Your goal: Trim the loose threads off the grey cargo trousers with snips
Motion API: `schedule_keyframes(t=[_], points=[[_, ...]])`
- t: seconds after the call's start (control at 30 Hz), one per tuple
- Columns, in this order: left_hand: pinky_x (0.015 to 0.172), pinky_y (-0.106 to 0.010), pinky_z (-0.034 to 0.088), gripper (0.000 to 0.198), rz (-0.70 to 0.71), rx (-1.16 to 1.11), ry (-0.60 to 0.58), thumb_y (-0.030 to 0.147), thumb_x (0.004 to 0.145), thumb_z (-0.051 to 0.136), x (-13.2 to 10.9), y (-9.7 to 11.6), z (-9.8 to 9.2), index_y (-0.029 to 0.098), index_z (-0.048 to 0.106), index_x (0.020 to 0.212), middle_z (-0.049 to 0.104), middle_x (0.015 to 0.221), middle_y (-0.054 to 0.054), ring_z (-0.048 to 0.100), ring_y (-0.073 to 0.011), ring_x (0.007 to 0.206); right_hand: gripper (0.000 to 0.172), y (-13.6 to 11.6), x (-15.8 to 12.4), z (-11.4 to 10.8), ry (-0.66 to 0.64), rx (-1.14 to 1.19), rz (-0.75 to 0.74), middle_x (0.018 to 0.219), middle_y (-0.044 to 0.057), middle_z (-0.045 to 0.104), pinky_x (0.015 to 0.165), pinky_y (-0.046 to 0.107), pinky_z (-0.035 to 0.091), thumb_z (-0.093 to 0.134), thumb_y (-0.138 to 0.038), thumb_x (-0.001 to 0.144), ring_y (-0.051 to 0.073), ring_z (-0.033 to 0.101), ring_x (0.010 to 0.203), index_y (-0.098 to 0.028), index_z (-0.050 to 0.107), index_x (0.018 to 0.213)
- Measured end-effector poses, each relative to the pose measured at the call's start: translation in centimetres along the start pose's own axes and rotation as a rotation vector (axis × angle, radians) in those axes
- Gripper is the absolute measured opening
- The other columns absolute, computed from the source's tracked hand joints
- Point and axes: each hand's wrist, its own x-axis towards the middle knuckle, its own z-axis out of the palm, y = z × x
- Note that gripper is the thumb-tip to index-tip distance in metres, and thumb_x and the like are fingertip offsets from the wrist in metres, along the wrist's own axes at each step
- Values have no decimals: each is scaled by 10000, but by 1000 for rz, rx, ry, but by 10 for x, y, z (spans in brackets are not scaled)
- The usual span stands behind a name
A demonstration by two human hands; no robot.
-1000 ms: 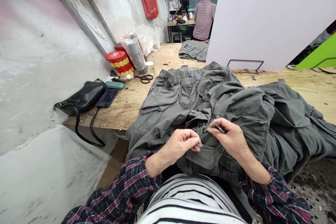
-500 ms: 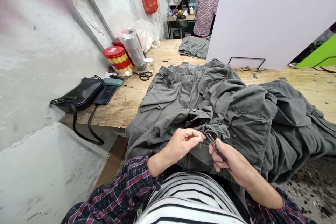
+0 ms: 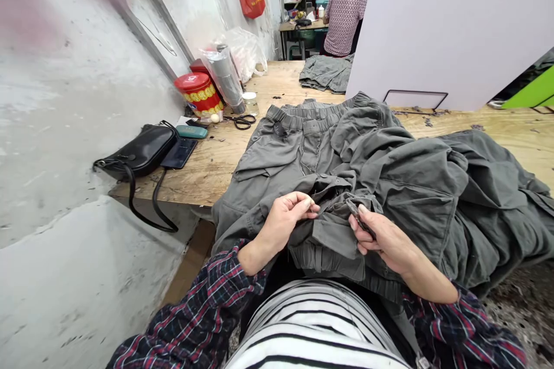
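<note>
Head view, looking down on a plywood worktable [image 3: 194, 179]. The left hand [image 3: 285, 222] is closed to a narrow pinch, thumb against fingertips, just above a flap of the grey-green cargo trousers [image 3: 329, 155]; whether it grips a thread is too small to tell. The right hand [image 3: 381, 239] holds small metal snips [image 3: 359, 216] in a curled grip, their tips at the folded cloth. The trousers lie bunched across the near edge of the table and over the person's lap, waistband pointing far.

To the left lie a black handbag [image 3: 138, 150], a phone [image 3: 179, 153], a teal case [image 3: 191, 131], black-handled scissors [image 3: 240, 121] and a red tin [image 3: 199, 95]. A folded grey garment [image 3: 326, 73] sits at the far end of the table, beside a white partition [image 3: 450, 23]. Beyond, 1 co-worker [image 3: 344, 17] sits facing away.
</note>
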Motion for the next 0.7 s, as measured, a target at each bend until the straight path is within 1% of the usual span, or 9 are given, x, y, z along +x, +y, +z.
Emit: schedule_keyframes(t=[0.07, 0.13, 0.23, 0.3, 0.37, 0.43, 0.5, 0.6, 0.7], points=[[641, -249, 475, 214, 22, 106, 23, 326, 747, 620, 7, -1, -3, 119, 638, 797, 634, 730, -43, 579, -129, 684, 448, -2, 5, -3, -54, 47, -4, 512, -98, 245, 472, 202, 336, 410, -596, 836, 30, 162, 410, -170, 482, 719], [602, -236, 452, 239, 126, 299, -4, 328, 737, 634, 13, -1, -2, 121, 652, 857, 634, 755, -47, 564, -123, 663, 446, -3, 8, -5, -103, 84, -11, 510, -99, 243, 469, 198, 335, 405, -588, 843, 27, 156, 404, -167, 489, 721], [602, -244, 444, 193, 379, 655, -39, 284, 725, 660, 18, -3, 5, 134, 669, 845, 643, 774, -54, 554, -124, 643, 456, -3, 10, -7, -120, 140, -21, 507, -100, 240, 468, 194, 338, 402, -587, 846, 23, 152, 395, -160, 506, 724], [649, -265, 459, 124, 571, 847, -34, 233, 779, 598, 19, -6, 9, 140, 672, 814, 657, 776, -67, 577, -142, 676, 452, -3, 11, -9, -111, 189, -8, 506, -100, 244, 468, 194, 341, 408, -581, 846, 21, 147, 389, -158, 514, 730], [697, -283, 467, 163, 748, 970, -26, 186, 827, 513, 19, -10, 10, 147, 668, 794, 669, 782, -81, 601, -160, 727, 448, -3, 12, -11, -117, 250, 18, 502, -101, 245, 465, 195, 342, 409, -577, 848, 20, 140, 380, -157, 516, 731], [710, -285, 471, 186, 864, 1008, -30, 168, 839, 480, 19, -13, 8, 151, 659, 789, 671, 782, -86, 610, -166, 741, 445, -5, 14, -13, -127, 311, 41, 497, -103, 244, 456, 196, 340, 411, -575, 848, 18, 129, 370, -159, 512, 726], [712, -271, 474, 164, 867, 927, 18, 166, 837, 485, 19, -13, 4, 154, 643, 796, 668, 781, -77, 613, -158, 743, 436, -7, 16, -16, -122, 358, 44, 495, -104, 249, 445, 195, 336, 418, -570, 847, 16, 126, 361, -161, 506, 722], [648, -238, 474, 124, 662, 696, 133, 203, 836, 506, 20, -10, -4, 152, 617, 811, 649, 748, -48, 597, -130, 670, 420, -10, 17, -17, -115, 386, 41, 500, -100, 268, 437, 192, 331, 426, -555, 851, 14, 138, 355, -162, 503, 725], [572, -218, 452, 125, 474, 603, 61, 229, 830, 520, 22, -6, -6, 145, 607, 799, 615, 679, -20, 557, -110, 591, 422, -10, 17, -18, -121, 384, 48, 505, -99, 275, 442, 193, 339, 422, -552, 855, 12, 149, 355, -159, 509, 729]])
